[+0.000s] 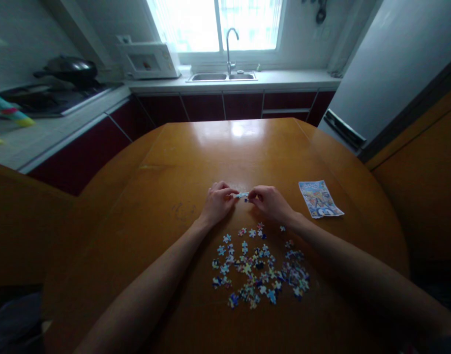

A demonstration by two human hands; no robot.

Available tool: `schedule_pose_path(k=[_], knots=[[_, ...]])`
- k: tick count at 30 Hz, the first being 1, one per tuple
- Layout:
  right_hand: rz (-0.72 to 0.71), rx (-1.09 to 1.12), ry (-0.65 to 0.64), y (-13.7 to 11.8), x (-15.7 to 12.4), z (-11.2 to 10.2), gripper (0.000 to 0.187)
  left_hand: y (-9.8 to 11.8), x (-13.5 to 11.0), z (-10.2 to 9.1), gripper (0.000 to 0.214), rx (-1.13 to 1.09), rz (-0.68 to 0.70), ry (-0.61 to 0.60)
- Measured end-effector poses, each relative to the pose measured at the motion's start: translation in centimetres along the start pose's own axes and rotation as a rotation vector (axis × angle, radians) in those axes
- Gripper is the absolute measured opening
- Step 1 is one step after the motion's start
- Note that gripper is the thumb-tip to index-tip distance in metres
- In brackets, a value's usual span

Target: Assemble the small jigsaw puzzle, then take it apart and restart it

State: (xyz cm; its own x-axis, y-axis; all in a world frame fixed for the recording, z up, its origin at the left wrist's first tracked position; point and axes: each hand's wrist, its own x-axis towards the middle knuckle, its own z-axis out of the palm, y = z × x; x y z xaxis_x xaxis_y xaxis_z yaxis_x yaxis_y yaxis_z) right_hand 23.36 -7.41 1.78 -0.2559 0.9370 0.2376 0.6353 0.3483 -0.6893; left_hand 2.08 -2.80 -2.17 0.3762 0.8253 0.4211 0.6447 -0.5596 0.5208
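A short strip of joined jigsaw puzzle pieces (242, 194) lies on the wooden table between my hands. The thumb and fingertips of my left hand (218, 201) close on its left end. At the right end, my right hand (270, 201) is closed in a pinch on a puzzle piece (246, 200), mostly covered by the fingers. Nearer to me spreads a loose heap of puzzle pieces (247, 269), mainly blue, white and yellow, some overlapping. A single piece (282, 228) lies by my right forearm.
A printed picture sheet (320, 199) rests right of my hands on the table (166, 172). Beyond the table are a counter with a sink (209, 77), a faucet (228, 49) and a white microwave (149, 60). A pan (68, 69) sits on the stove at left; a fridge stands right.
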Motion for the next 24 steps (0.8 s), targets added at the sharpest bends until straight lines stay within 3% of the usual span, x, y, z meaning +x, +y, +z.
schedule_pose_path(k=[7,16,24], knots=[[-0.021,-0.136,-0.120,0.8,3.1,2.3,0.015,-0.3,-0.1,0.3,0.017,0.001,-0.041,-0.039],[-0.093,-0.307,-0.133,1.0,3.3,2.7,0.019,0.0,-0.2,0.2,0.013,0.025,-0.041,-0.048],[-0.121,-0.281,-0.137,1.1,2.9,2.5,0.019,-0.3,-0.2,0.4,0.008,0.013,-0.033,-0.053]])
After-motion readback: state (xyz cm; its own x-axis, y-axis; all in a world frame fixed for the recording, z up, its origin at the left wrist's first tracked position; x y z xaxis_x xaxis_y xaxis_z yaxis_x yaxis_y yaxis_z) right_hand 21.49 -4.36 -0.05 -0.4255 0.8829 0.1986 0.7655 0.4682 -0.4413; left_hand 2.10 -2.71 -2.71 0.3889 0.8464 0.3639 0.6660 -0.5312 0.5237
